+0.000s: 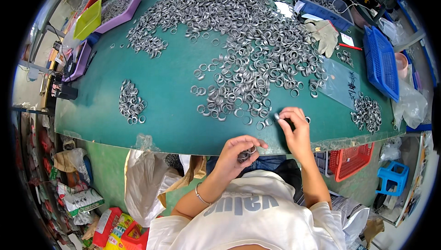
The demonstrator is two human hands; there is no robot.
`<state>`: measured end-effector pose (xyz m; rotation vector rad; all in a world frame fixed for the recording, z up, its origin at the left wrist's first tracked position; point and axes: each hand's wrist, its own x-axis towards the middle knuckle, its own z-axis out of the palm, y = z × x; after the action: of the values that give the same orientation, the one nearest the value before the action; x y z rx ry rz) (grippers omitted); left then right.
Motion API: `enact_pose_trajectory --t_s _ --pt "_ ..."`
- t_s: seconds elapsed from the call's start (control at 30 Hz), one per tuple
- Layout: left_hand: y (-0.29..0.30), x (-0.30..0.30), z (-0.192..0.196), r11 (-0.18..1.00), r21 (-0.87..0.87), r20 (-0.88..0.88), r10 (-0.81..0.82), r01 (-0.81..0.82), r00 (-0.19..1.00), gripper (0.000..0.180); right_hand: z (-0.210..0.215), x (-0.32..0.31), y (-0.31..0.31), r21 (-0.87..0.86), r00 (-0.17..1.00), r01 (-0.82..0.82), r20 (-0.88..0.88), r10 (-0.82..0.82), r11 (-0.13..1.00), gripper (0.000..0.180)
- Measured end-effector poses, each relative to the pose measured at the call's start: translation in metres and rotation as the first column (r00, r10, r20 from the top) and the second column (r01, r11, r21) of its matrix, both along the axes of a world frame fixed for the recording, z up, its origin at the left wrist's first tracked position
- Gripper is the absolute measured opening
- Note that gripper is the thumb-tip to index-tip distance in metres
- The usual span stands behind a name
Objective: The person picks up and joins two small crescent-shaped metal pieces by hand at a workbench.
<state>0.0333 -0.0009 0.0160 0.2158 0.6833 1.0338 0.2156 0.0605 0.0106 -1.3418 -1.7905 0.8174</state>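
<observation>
A large spread of grey metal rings (pixel 266 57) covers the middle and far part of the green table (pixel 170 98). My left hand (pixel 235 156) is at the near edge, its fingers curled round several metal rings (pixel 245 154) that show in the palm. My right hand (pixel 296 130) rests low over the table just right of the nearest loose rings, thumb and fingertips drawn together. What lies between those fingertips is too small to make out. Close to its knuckles, one ring partly shows. Smaller ring piles lie apart, one left (pixel 132 103) and one right (pixel 367 114).
Purple (pixel 133 6) and yellow (pixel 87 20) bins stand at the far left. On the right are blue baskets (pixel 381 61), a work glove (pixel 325 36), a red pen (pixel 350 47) and a clear bag (pixel 342 82). Below the table's edge sit a red basket (pixel 351 162) and a blue stool (pixel 392 176).
</observation>
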Motion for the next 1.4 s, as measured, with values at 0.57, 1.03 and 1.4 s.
enact_pose_trajectory --t_s 0.57,1.03,1.4 --pt "0.003 0.016 0.011 0.981 0.179 -0.307 -0.018 0.077 0.951 0.024 0.021 -0.020 -0.041 0.222 0.990 -0.072 -0.102 0.097 0.972 0.010" --pt "0.002 -0.001 0.001 0.992 -0.088 -0.041 0.087 -0.090 0.995 0.016 -0.001 -0.006 -0.008 0.201 0.977 -0.113 0.203 0.071 0.973 0.015" --pt "0.000 0.011 -0.002 0.990 0.137 -0.272 0.019 0.019 0.962 0.025 0.006 -0.017 -0.044 -0.554 0.622 -0.384 -0.746 -0.236 0.739 0.013"
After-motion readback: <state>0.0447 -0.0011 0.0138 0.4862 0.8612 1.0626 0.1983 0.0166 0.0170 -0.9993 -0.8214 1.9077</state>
